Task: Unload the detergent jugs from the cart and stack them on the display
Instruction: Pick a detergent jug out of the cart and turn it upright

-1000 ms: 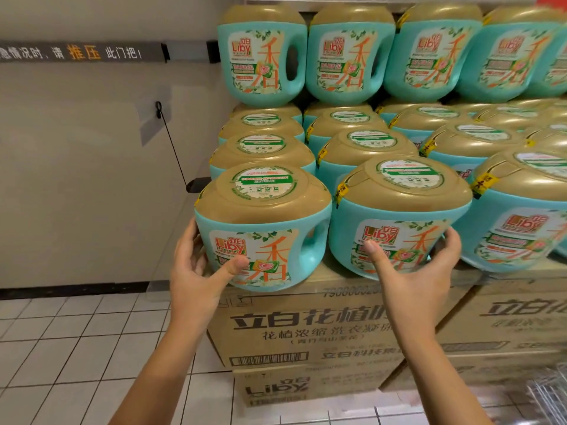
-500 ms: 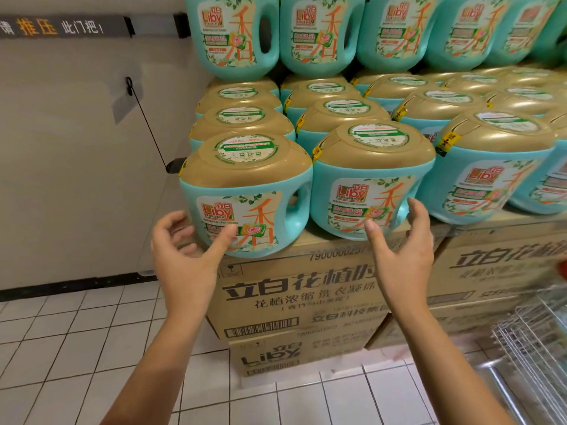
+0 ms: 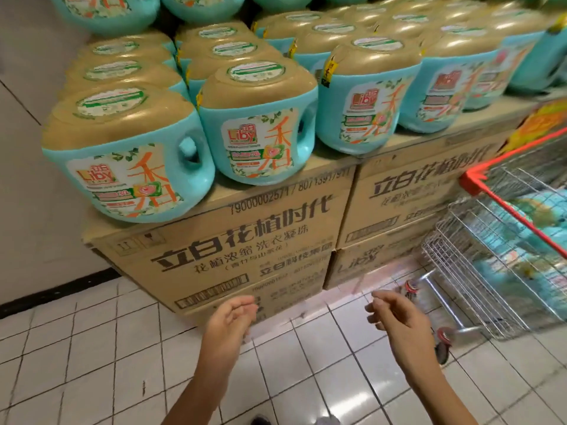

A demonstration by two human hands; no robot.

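Idle hands: left hand (image 3: 230, 317) and right hand (image 3: 395, 317) low above white tiled floor (image 3: 92, 363), fingers loosely curled, holding nothing. Teal plastic detergent jugs with gold caps (image 3: 129, 167) stand in rows on brown cardboard cartons (image 3: 245, 240). Blurred teal shapes show inside wire cart (image 3: 491, 271) at right.

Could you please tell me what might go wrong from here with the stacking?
The front-left jug sits right at the corner of the top carton; a nudge could tip it to the floor.
Another row of jugs stands on the gold caps at the back; adding weight could shift the stack.
The cart stands close by the right hand, so its wheel may catch a foot.
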